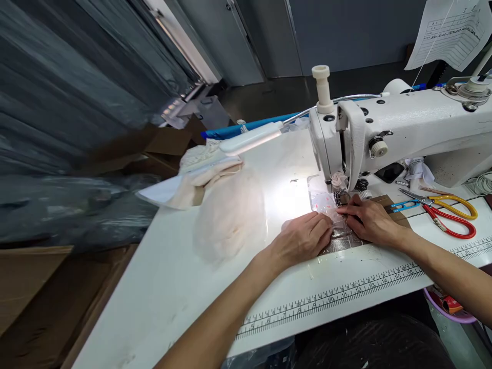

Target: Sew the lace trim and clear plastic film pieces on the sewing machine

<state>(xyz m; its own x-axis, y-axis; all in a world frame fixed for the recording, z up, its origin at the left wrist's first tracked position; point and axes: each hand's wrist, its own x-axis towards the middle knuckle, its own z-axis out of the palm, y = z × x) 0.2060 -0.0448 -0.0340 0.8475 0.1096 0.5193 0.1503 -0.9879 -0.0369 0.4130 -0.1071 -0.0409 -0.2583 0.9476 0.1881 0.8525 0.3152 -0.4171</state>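
A white sewing machine (407,123) stands on the white table (161,287). A small pale pink sheer fabric (325,202) lies at its presser foot (339,197). My left hand (305,236) rests just left of the foot, fingers together and curled down on the fabric's near edge; its fingertips are partly hidden. My right hand (367,220) is on the other side, thumb and forefinger pinching the fabric close to the foot. A pale fabric flower (338,179) is at the needle area. Left of my left hand lies a fluffy heap of pale sheer fabric (232,220).
Red-and-yellow scissors (446,207) and blue thread snips (403,206) lie right of my right hand. A ruler strip (330,302) runs along the front edge. A lamp (251,138) reaches over the table. Cardboard boxes (34,287) stand at the left; a purple-rimmed bin (453,315) sits below right.
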